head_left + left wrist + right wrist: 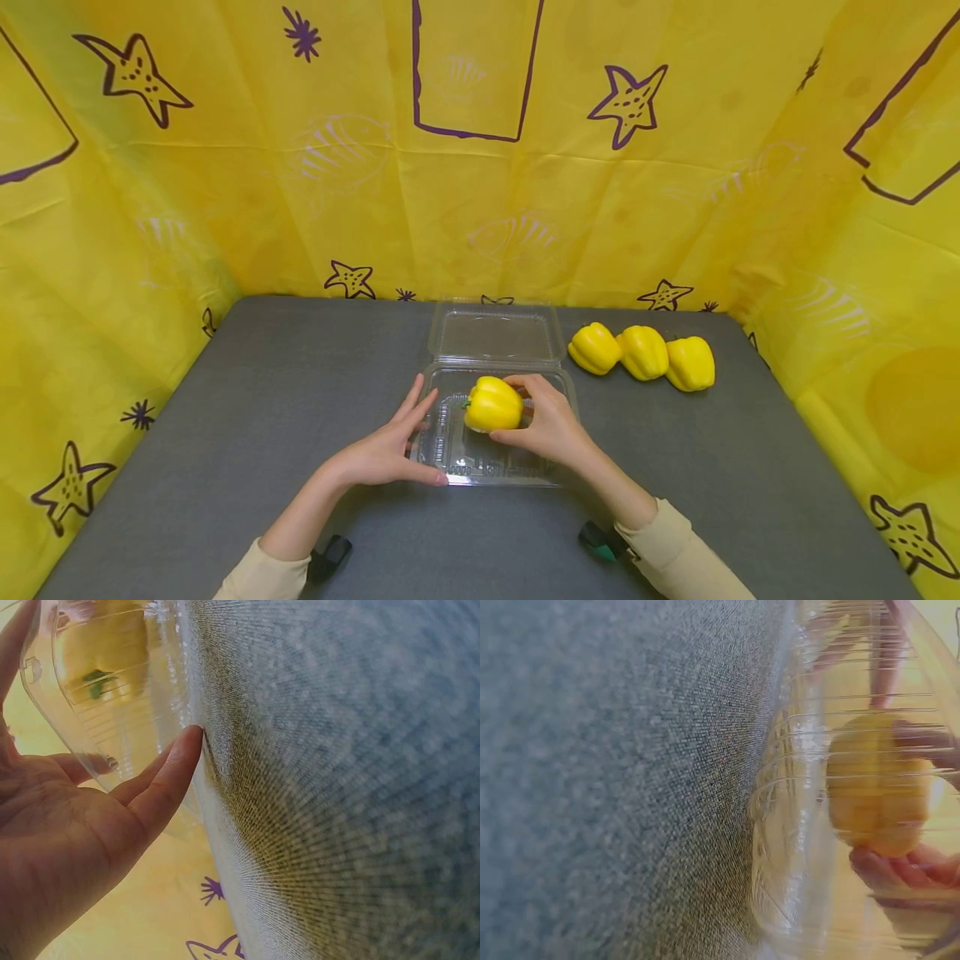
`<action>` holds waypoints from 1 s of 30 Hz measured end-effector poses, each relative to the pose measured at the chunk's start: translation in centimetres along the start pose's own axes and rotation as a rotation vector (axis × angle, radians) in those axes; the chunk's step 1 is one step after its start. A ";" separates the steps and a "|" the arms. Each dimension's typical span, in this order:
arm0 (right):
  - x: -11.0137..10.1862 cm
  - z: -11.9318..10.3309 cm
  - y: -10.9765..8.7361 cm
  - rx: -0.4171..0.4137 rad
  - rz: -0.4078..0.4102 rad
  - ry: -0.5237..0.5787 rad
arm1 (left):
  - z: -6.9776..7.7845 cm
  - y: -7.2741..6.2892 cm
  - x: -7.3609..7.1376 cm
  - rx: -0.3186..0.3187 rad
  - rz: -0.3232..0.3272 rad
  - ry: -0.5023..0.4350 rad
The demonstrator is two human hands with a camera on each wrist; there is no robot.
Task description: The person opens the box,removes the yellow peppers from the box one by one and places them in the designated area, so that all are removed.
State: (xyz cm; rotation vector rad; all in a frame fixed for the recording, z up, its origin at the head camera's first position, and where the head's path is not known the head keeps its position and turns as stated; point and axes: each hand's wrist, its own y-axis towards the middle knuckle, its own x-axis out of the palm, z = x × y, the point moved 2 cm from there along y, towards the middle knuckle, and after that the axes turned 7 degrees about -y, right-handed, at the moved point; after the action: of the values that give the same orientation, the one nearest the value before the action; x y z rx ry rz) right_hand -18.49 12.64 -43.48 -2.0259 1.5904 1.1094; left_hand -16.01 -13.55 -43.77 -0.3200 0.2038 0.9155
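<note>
A yellow bell pepper [492, 405] is in my right hand [551, 421], which grips it from the right with thumb and fingers, over the base of a clear plastic clamshell box [495, 477]. Its green stem points left. My left hand [386, 450] is at the box's left side, fingers spread and fairly straight, thumb at the near left corner. In the left wrist view, fingertips [191, 739] lie right at the box wall. Through the clear wall in the right wrist view, the pepper [877, 787] shows between thumb and fingers.
The box's lid [495, 333] lies folded back toward the yellow curtain [480, 192]. Three more yellow bell peppers [643, 352] sit in a row on the grey table [300, 375], right of the lid. The curtain encloses the back and both sides.
</note>
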 end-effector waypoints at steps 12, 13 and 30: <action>-1.9 -0.1 -1.7 0.050 0.091 0.105 | 0.0 0.0 0.0 0.003 -0.002 -0.006; -2.1 -0.1 -1.8 0.062 0.093 0.119 | 0.0 0.0 0.0 0.005 -0.002 -0.005; -4.4 1.2 -3.4 0.152 0.133 0.241 | 0.0 -0.1 0.0 0.029 -0.012 -0.012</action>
State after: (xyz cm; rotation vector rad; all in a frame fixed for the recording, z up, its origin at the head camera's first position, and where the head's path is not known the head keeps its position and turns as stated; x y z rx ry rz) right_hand -16.07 17.41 -41.63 -2.0393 1.8887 0.7819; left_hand -15.99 -13.63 -43.78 -0.2882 0.2044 0.9020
